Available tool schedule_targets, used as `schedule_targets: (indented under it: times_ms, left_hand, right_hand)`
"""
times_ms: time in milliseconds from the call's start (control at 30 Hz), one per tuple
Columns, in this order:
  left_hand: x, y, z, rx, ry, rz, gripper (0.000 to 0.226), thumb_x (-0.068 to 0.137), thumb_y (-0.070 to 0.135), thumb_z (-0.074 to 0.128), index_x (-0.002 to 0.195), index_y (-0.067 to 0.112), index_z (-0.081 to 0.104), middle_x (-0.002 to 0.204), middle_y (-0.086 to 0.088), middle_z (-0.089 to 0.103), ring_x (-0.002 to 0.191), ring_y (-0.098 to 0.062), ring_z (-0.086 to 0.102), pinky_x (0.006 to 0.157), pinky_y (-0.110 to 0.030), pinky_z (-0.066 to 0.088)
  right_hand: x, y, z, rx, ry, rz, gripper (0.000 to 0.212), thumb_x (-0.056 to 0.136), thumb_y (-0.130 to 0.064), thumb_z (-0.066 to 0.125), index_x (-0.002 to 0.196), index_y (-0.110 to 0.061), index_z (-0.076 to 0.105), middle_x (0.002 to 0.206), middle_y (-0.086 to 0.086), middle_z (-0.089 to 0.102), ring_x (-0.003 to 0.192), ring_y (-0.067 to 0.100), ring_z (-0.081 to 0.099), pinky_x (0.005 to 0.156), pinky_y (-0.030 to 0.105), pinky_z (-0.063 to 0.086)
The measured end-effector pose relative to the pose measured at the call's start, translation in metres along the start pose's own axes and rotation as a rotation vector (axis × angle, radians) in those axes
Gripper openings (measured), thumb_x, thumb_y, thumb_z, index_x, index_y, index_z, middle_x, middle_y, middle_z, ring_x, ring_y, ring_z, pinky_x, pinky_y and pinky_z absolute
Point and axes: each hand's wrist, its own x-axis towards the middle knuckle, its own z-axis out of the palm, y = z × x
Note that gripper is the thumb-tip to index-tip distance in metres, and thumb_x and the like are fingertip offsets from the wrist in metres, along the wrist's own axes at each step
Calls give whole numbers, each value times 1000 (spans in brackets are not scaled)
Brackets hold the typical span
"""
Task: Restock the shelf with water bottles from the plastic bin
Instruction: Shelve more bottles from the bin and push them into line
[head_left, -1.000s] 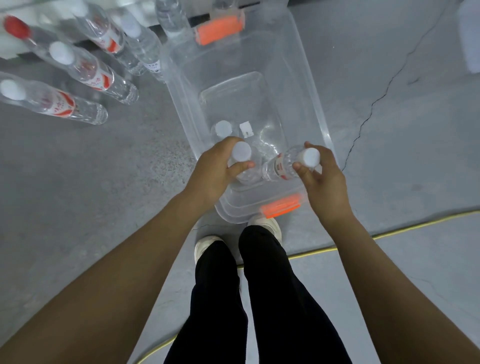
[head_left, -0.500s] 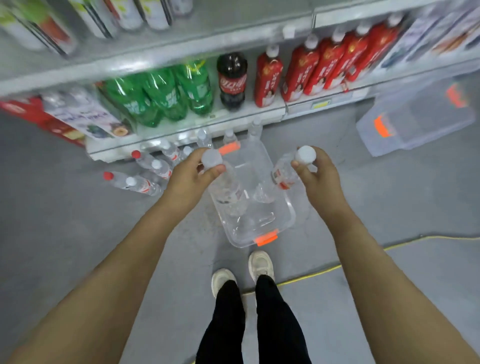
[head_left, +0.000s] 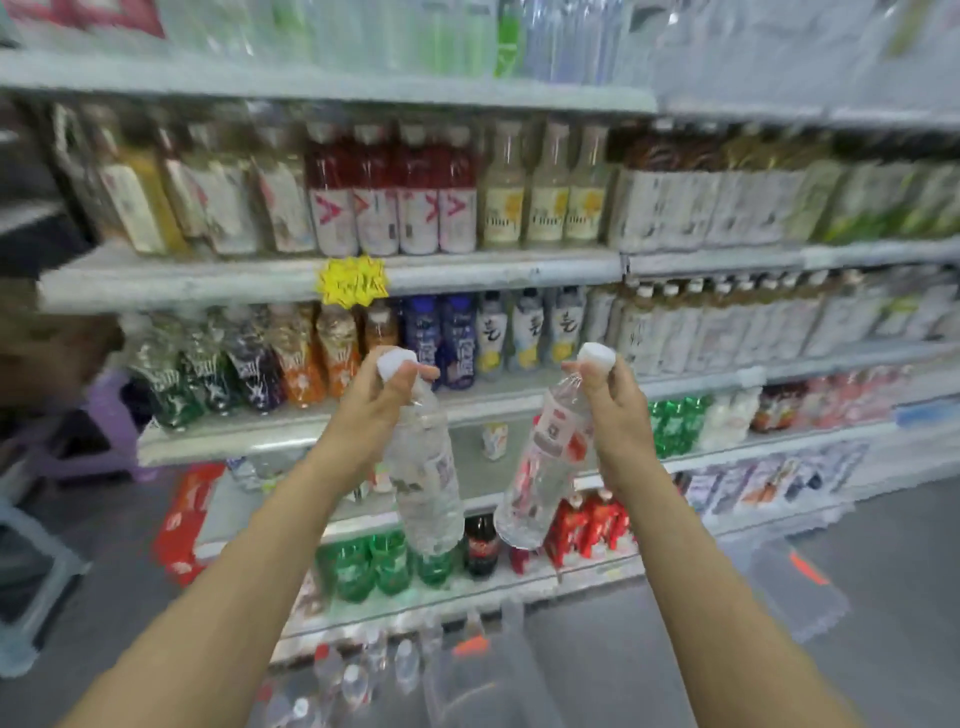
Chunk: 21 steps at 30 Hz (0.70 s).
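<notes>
I hold two clear, white-capped water bottles by their necks in front of the shelving. My left hand grips the left water bottle, which hangs down. My right hand grips the right water bottle, whose red and white label faces me and whose base swings left. Behind both bottles runs a shelf with a mostly bare stretch. The clear plastic bin with an orange latch sits on the floor below, blurred.
Upper shelves are packed with drink bottles. Green soda bottles and red bottles fill the low shelf. Several water bottles lie on the floor by the bin. A second clear bin stands at right, a grey stool at left.
I have lifted both bottles out of the bin and raised them to shelf height. My view has swung up from the floor to the shelves.
</notes>
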Motion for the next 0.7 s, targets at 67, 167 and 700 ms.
schedule_targets:
  times_ms: [67, 167, 700]
  left_hand:
    - [10, 43, -11, 30, 9, 72, 22, 95, 38, 43, 98, 19, 52, 100, 2, 66, 88, -19, 57, 72, -28, 53]
    - [19, 95, -23, 66, 6, 149, 25, 95, 41, 38, 100, 21, 52, 97, 2, 70, 87, -24, 62, 79, -38, 53]
    - [56, 248, -31, 141, 232, 277, 25, 94, 45, 41, 92, 23, 50, 72, 2, 69, 55, -6, 65, 47, -17, 48]
  right_hand:
    - [10, -49, 7, 43, -3, -67, 9, 98, -22, 45, 98, -20, 54, 80, -6, 56, 59, -3, 57, 57, 18, 48]
    - [21, -108, 12, 93, -14, -152, 14, 98, -27, 45, 91, -25, 57, 80, -3, 58, 60, 3, 59, 57, 24, 52]
    - [90, -272, 44, 238, -183, -433, 26, 94, -35, 51, 77, -16, 56, 67, -3, 56, 56, 13, 58, 55, 27, 51]
